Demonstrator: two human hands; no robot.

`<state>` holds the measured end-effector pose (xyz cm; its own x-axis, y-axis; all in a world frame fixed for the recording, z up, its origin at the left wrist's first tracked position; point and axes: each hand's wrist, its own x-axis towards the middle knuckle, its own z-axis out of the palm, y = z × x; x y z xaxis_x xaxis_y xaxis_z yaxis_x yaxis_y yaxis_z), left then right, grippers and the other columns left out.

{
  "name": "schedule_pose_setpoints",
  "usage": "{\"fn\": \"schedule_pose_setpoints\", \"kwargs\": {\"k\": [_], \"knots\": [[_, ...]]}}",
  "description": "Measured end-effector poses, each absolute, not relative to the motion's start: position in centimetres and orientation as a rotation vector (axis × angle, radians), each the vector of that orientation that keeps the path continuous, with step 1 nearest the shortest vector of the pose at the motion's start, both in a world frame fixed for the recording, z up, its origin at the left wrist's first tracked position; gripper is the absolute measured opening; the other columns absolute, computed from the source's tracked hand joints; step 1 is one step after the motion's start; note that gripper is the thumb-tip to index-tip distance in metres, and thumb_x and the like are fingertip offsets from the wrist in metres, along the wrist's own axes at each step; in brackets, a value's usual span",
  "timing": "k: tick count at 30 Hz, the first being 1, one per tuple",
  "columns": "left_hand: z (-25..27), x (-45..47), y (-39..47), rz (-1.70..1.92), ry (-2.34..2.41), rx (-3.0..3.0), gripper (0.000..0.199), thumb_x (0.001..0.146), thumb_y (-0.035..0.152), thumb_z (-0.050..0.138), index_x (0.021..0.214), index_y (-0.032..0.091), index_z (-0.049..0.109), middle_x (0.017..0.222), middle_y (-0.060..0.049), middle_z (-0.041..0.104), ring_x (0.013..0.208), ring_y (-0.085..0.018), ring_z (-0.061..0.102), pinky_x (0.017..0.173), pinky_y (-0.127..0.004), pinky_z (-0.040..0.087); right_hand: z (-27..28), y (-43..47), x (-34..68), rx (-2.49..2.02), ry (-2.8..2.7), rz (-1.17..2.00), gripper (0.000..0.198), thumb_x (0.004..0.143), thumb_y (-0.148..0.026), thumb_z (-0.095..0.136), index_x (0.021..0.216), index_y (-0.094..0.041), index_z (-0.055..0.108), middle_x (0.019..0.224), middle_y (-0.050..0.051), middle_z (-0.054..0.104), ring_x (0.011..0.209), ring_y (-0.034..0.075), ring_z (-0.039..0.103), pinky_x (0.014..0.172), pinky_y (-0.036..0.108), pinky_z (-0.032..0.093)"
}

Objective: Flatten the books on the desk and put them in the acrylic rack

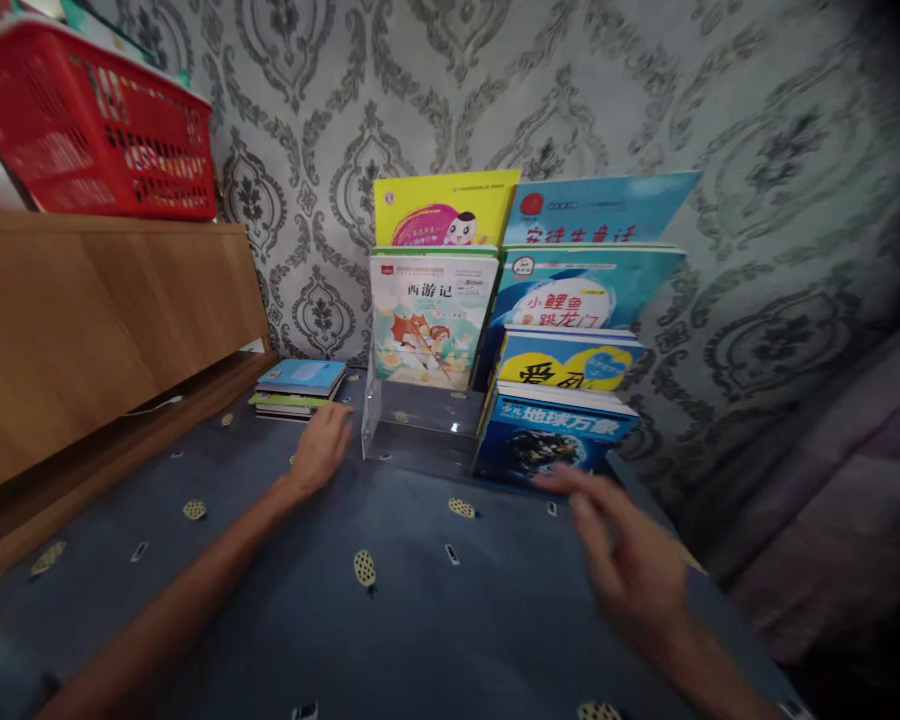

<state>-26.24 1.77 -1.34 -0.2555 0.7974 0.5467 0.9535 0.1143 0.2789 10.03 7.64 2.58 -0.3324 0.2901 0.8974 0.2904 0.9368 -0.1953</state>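
The left hand (pixel 322 450) lies just left of the clear rack (pixel 420 443), palm turned down, its fingers loosely bent and partly uncurled. It has hold of nothing that shows. Its fingertips reach the near right corner of a small pile of books (pixel 300 378) lying flat to the left of the rack; whether they touch the pile, I cannot tell.

The right hand (pixel 634 560) is in front of the rack's right side, a little blurred. Its fingers stretch toward the rack, and the thumb stands apart from them with a gap between; nothing shows in its grasp. The fingertips overlap the bottom of the dark blue book (pixel 551 445) with the globe, lowest on the rack's right side, but contact is unclear.

Above that book, also on the rack's right side, stand a yellow and blue book (pixel 570 362), a teal book (pixel 562 295) and, at the top, a blue book (pixel 607 205). The rack's left side carries a yellow book (pixel 412 205) at the top and a white book (pixel 424 330) below it.

Blue cloth (pixel 420 620) with pineapples spreads under the rack. Well left of the rack, a red basket (pixel 150 200) sits on a wooden cabinet (pixel 120 300).
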Motion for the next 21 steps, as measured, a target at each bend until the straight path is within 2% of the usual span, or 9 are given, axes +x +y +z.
{"fn": "schedule_pose_setpoints", "kwargs": {"k": [2,5,7,10,12,17,21], "knots": [[-1.5,-30.3,2.4,-0.708,-2.393,-1.457,0.029,0.098,0.024,0.042,0.122,0.018,0.057,0.127,-0.016,0.060,0.125,-0.028,0.054,0.108,-0.044,0.044,0.9,5.5,7.9,-0.198,-2.148,0.106,0.041,0.097,-0.014,0.050,0.133,-0.030,0.061,0.088,0.001,0.080,0.079,0.018,0.076,0.073,0.029,0.062],[-1.4,-34.6,4.3,-0.648,-2.529,-1.273,0.037,0.095,0.026,0.044,0.128,0.011,0.055,0.138,-0.027,0.053,0.134,-0.040,0.045,0.107,-0.058,0.040,-1.5,3.1,4.7,-0.106,-2.348,0.244,0.037,0.099,-0.016,0.046,0.130,-0.026,0.065,0.096,0.004,0.081,0.087,0.021,0.077,0.075,0.031,0.063],[-1.3,-36.5,5.7,-0.616,-2.569,-1.228,0.044,0.097,0.030,0.042,0.135,0.010,0.051,0.149,-0.029,0.044,0.142,-0.043,0.036,0.109,-0.064,0.035,-2.7,2.0,3.3,-0.115,-2.425,0.297,0.037,0.101,-0.017,0.041,0.128,-0.024,0.065,0.099,0.006,0.080,0.091,0.022,0.077,0.078,0.033,0.063],[-1.3,-38.2,7.7,-0.572,-2.594,-1.257,0.050,0.100,0.035,0.037,0.144,0.013,0.045,0.159,-0.025,0.035,0.149,-0.042,0.025,0.113,-0.066,0.029,-4.1,1.1,2.9,-0.191,-2.455,0.357,0.035,0.102,-0.019,0.041,0.127,-0.024,0.065,0.101,0.006,0.080,0.095,0.022,0.076,0.081,0.032,0.064],[-1.5,-38.8,9.0,-0.537,-2.605,-1.314,0.051,0.101,0.037,0.035,0.146,0.016,0.044,0.161,-0.022,0.034,0.151,-0.040,0.023,0.114,-0.066,0.027,-5.0,1.1,3.2,-0.251,-2.446,0.376,0.033,0.102,-0.022,0.043,0.127,-0.026,0.066,0.103,0.006,0.080,0.099,0.022,0.076,0.084,0.032,0.064],[-1.9,-39.3,10.5,-0.429,-2.639,-1.464,0.048,0.102,0.042,0.034,0.139,0.017,0.052,0.154,-0.022,0.045,0.147,-0.038,0.034,0.111,-0.068,0.030,-6.8,1.6,3.5,-0.343,-2.378,0.366,0.032,0.104,-0.033,0.044,0.125,-0.027,0.067,0.106,0.005,0.079,0.102,0.022,0.075,0.086,0.032,0.064],[-2.2,-39.0,9.4,-0.347,-2.607,-1.518,0.045,0.104,0.041,0.033,0.139,0.018,0.051,0.156,-0.021,0.043,0.148,-0.035,0.032,0.112,-0.066,0.029,-6.2,1.6,3.2,-0.326,-2.398,0.440,0.033,0.105,-0.032,0.042,0.125,-0.027,0.067,0.105,0.005,0.078,0.102,0.020,0.075,0.088,0.031,0.063]]}}
